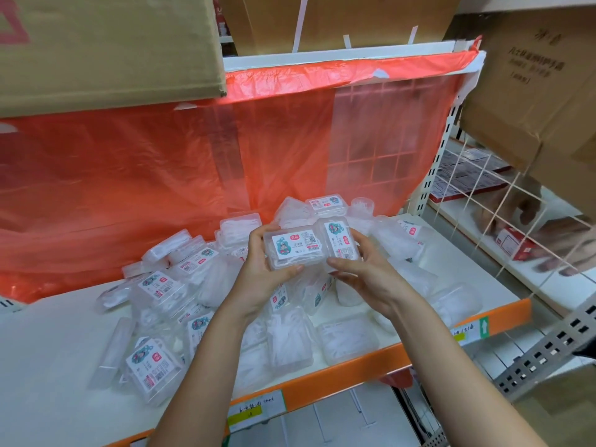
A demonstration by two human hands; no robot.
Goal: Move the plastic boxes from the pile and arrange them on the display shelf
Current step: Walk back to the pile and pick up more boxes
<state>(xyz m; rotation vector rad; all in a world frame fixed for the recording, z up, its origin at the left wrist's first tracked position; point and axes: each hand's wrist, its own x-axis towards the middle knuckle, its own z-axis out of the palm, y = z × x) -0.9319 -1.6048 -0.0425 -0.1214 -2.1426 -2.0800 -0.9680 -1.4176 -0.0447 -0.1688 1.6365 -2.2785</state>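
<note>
Both hands hold boxes above the pile: the left hand (pixel 258 269) curls its fingers over the top edge of one clear plastic box (pixel 293 248) with the thumb beneath, and the right hand (pixel 358 272) cups a second box (pixel 338 241) from below and behind. The two boxes touch side by side, label faces turned up toward the camera, which I judge is a way of squaring them together and checking that they face the same way before they are set down as a pair.

Each label (pixel 295 243) shows a teal cartoon figure, a small red brand badge with characters too small to read, a barcode and a QR code (the large number on the left box looks like 30, though I would not swear to it).

Beneath the hands the pile (pixel 180 285) sprawls across the white display shelf (pixel 48 350), boxes lying tilted, flat and face down in no order. No tidy row is visible, so the arranging seems barely begun. Bare shelf lies to the left of the pile.

An orange plastic sheet (pixel 129 162) hangs behind the shelf. Along the orange front edge (pixel 338 379) sit paper price tags (pixel 254 411) with handwriting I cannot make out. A cardboard carton (pixel 535 75) at upper right carries printed Chinese lines, too blurred to read.
</note>
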